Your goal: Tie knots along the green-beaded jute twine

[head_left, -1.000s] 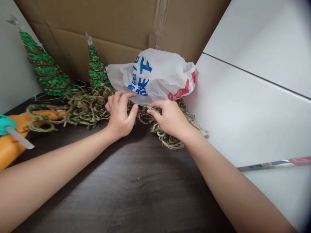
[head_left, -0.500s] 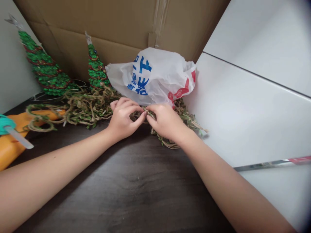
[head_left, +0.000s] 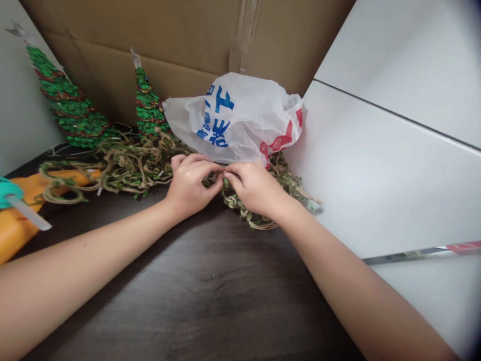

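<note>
A tangle of jute twine with small green leaves (head_left: 128,168) lies along the back of a dark wooden table (head_left: 210,291). My left hand (head_left: 190,183) and my right hand (head_left: 253,189) meet at its middle, both with fingers pinched on a strand of the twine. Just behind the hands sits a crumpled white plastic bag (head_left: 240,118) with blue and red print, resting on the twine.
Two green and red sequinned cone trees (head_left: 67,103) (head_left: 148,105) stand at the back left before a cardboard box wall (head_left: 180,45). An orange glue gun (head_left: 22,210) lies at the left edge. White panels (head_left: 394,150) close the right side.
Both hands drew together over the twine: the left hand's spread fingers curled into a pinch and the right hand slid left to meet it.
</note>
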The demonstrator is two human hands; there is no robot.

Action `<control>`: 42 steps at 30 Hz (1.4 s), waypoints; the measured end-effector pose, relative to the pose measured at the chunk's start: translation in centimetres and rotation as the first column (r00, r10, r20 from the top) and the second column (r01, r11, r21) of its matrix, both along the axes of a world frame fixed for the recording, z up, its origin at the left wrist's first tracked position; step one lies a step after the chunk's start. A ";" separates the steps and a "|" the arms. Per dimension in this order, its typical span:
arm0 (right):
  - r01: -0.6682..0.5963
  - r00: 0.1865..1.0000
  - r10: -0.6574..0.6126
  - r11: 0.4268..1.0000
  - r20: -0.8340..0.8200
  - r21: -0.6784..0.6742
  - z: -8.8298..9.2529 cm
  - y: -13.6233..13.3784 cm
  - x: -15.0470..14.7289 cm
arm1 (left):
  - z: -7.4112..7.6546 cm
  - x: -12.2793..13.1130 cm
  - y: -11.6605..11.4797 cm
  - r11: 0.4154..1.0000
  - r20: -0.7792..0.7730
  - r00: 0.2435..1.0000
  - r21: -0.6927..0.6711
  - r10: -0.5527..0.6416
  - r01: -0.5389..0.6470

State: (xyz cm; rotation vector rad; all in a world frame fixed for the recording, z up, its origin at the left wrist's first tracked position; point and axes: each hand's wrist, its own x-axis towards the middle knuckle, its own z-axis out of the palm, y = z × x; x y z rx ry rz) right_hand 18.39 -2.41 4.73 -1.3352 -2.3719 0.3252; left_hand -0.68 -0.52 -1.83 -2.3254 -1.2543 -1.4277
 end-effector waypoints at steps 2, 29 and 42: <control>0.002 1.000 -0.002 1.000 0.010 -0.004 0.1 0.0 0.1 | 0.0 0.0 0.1 1.000 0.009 1.000 -0.004 0.002 -0.002; 0.079 0.988 -0.090 0.993 0.128 0.091 0.8 -0.2 0.6 | 0.5 0.0 0.6 0.970 0.038 0.970 0.000 -0.242 0.242; 0.154 0.955 -0.207 0.958 0.212 0.241 0.0 -0.4 -0.1 | 0.2 -0.3 0.2 0.997 0.040 0.998 -0.056 -0.054 0.056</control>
